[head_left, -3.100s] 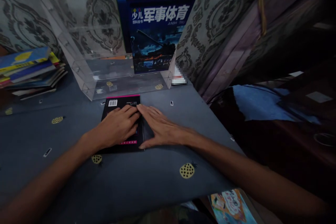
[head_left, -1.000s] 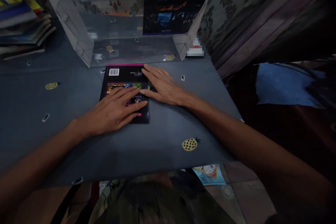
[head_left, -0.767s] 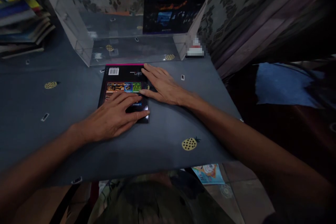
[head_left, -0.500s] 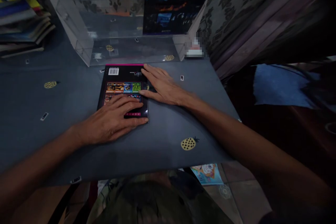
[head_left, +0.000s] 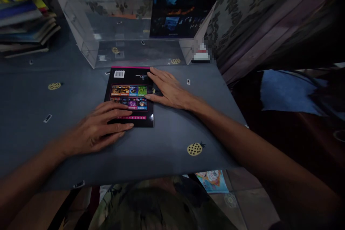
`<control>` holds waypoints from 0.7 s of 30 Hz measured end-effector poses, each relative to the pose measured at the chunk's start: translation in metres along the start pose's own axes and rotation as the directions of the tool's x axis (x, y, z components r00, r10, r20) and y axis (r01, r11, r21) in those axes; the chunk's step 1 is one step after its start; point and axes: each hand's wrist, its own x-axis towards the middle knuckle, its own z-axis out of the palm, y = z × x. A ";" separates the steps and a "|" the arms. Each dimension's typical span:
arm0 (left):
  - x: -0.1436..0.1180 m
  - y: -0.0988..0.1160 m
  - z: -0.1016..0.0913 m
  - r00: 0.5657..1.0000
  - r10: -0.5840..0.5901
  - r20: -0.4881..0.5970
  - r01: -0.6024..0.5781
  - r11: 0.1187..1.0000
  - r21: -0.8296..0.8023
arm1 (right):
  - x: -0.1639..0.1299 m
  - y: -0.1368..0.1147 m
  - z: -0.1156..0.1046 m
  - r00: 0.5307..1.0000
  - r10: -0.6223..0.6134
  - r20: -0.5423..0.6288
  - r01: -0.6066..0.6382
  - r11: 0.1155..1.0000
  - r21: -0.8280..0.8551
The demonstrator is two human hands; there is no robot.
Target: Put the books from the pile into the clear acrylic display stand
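A book [head_left: 129, 97] lies on the table [head_left: 167, 140] before the clear stand [head_left: 129, 48] (book stack [head_left: 25, 18] far left)

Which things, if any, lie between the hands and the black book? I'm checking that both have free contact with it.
Nothing visible does. The left hand lies flat with its fingers on the near edge of the black book; the right hand rests open against the book's right edge. The cloth-covered table around them holds nothing else nearby.

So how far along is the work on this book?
Done: one book stands in the clear stand. In hand: a black book lies flat, back cover up, under the left hand and right hand. Left: it is not lifted; a stack waits.
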 end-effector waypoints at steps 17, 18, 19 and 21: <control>-0.027 -0.021 -0.003 0.968 -0.220 -0.123 0.240 0.954 0.181 | -0.003 -0.041 0.003 0.995 -0.088 -0.046 0.087 0.996 -0.023; -0.026 -0.022 -0.002 0.969 -0.217 -0.120 0.237 0.952 0.194 | -0.002 -0.054 0.003 0.992 -0.127 -0.020 0.128 0.992 0.005; -0.025 -0.023 -0.001 0.970 -0.211 -0.117 0.232 0.951 0.205 | 0.000 -0.066 0.003 0.987 -0.158 0.018 0.157 0.987 0.040; -0.024 -0.024 0.001 0.972 -0.203 -0.122 0.226 0.948 0.226 | 0.006 -0.088 0.002 0.979 -0.180 0.093 0.169 0.979 0.110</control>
